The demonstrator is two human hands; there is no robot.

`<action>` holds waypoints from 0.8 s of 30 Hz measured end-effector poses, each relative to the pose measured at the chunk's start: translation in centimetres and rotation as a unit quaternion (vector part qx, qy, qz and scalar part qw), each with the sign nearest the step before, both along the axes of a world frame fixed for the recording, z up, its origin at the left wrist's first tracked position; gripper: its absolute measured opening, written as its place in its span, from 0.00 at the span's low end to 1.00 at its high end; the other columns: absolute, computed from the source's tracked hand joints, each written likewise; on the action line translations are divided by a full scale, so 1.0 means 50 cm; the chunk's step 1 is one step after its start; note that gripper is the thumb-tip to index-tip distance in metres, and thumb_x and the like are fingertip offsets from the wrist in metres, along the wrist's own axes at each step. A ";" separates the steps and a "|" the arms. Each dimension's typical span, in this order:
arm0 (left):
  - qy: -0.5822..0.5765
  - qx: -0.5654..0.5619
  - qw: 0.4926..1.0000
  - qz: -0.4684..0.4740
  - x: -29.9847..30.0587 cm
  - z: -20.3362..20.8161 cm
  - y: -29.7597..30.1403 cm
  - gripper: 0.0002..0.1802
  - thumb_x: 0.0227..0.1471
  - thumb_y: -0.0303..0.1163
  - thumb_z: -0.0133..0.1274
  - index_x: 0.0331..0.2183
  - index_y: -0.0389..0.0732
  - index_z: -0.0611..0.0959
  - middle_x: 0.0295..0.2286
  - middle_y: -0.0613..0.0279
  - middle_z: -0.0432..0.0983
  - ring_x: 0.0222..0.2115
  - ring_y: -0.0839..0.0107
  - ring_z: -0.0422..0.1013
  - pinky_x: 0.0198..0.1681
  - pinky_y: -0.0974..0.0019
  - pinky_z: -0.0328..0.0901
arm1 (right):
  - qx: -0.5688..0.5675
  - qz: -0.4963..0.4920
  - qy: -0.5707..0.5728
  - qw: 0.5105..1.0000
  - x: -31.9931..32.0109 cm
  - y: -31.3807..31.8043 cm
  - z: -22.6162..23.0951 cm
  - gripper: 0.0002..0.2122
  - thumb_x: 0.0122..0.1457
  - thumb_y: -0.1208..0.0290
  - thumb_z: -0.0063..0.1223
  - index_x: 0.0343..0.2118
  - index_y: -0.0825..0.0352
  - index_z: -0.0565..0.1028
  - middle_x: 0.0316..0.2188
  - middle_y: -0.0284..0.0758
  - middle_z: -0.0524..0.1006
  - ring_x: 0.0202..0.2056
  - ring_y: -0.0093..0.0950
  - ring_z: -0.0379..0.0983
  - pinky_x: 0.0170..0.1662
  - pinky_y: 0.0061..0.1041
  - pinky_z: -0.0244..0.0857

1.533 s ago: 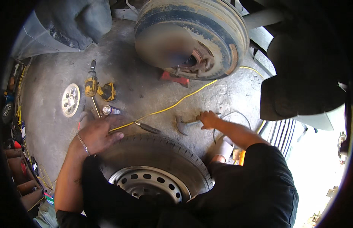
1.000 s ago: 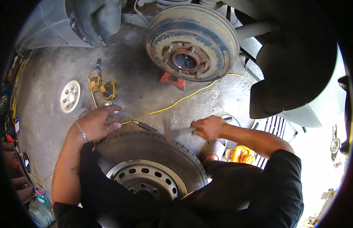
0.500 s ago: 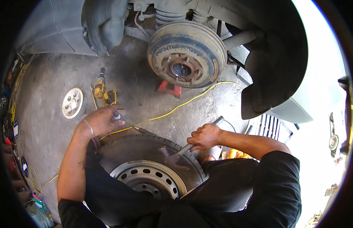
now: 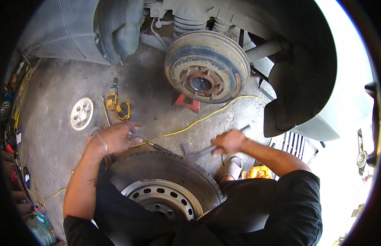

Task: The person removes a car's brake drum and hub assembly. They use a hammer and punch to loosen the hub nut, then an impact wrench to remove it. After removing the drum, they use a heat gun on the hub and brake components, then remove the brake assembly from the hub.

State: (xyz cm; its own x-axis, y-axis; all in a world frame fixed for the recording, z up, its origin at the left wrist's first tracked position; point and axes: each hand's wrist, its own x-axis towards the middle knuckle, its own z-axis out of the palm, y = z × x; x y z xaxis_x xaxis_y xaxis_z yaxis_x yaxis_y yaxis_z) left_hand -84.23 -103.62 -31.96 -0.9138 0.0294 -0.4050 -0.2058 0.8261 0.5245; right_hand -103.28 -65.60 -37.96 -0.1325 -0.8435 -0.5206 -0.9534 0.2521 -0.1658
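Observation:
My right hand is closed round the handle of a metal hammer. The hammer's head, smeared by motion, is over the upper edge of the tyre. Above the tyre's left edge, my left hand has its fingers curled round something small and pale, mostly hidden. The tyre sits on a steel wheel rim between my legs; my clothing covers the lower part. A dark rod-like tool with a thin tip lies along the tyre's far edge.
A rusty brake drum hangs from the raised vehicle, with a red stand beneath. A yellow cordless impact driver and a round wheel cover lie on the floor. A yellow cord crosses it.
The hammer and my right hand have moved up, the head going from over the sidewall to the tyre's upper edge. My left hand has shifted slightly right and down.

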 end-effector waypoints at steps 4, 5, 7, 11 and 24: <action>-0.016 -0.007 1.000 0.004 0.004 0.007 0.000 0.31 0.56 0.41 0.60 0.57 0.39 0.72 0.46 0.48 0.79 0.47 0.53 0.75 0.53 0.56 0.68 | -0.022 -0.305 0.127 0.944 -0.075 -0.010 -0.010 0.23 0.66 0.45 0.40 0.47 0.62 0.73 0.32 0.46 0.81 0.34 0.50 0.79 0.36 0.49 0.73; -0.017 -0.023 1.000 -0.002 0.006 0.011 -0.002 0.31 0.56 0.41 0.60 0.57 0.39 0.72 0.46 0.48 0.78 0.47 0.53 0.75 0.53 0.56 0.67 | -0.016 -0.328 0.110 0.938 -0.071 -0.003 -0.016 0.23 0.66 0.45 0.40 0.47 0.62 0.73 0.32 0.46 0.81 0.34 0.51 0.79 0.36 0.49 0.73; -0.016 -0.031 0.999 -0.012 0.012 0.015 -0.002 0.32 0.56 0.43 0.59 0.57 0.39 0.72 0.46 0.47 0.78 0.48 0.53 0.75 0.53 0.56 0.67 | -0.041 -0.267 0.098 0.958 -0.035 0.012 -0.024 0.23 0.66 0.44 0.40 0.44 0.61 0.73 0.31 0.44 0.81 0.33 0.50 0.79 0.36 0.49 0.73; -0.001 -0.022 1.000 -0.018 0.009 0.027 0.003 0.33 0.57 0.47 0.58 0.58 0.40 0.71 0.47 0.46 0.78 0.49 0.53 0.74 0.53 0.57 0.67 | -0.027 -0.099 0.061 0.993 0.037 0.013 0.011 0.23 0.65 0.42 0.42 0.41 0.61 0.72 0.30 0.41 0.81 0.32 0.46 0.80 0.33 0.47 0.73; 0.022 -0.003 1.000 -0.021 0.019 0.040 0.004 0.34 0.57 0.45 0.58 0.59 0.41 0.70 0.46 0.49 0.78 0.48 0.54 0.74 0.54 0.56 0.67 | -0.176 -0.224 0.152 0.946 0.028 0.082 0.168 0.18 0.65 0.49 0.45 0.38 0.62 0.71 0.30 0.42 0.79 0.30 0.47 0.78 0.35 0.48 0.71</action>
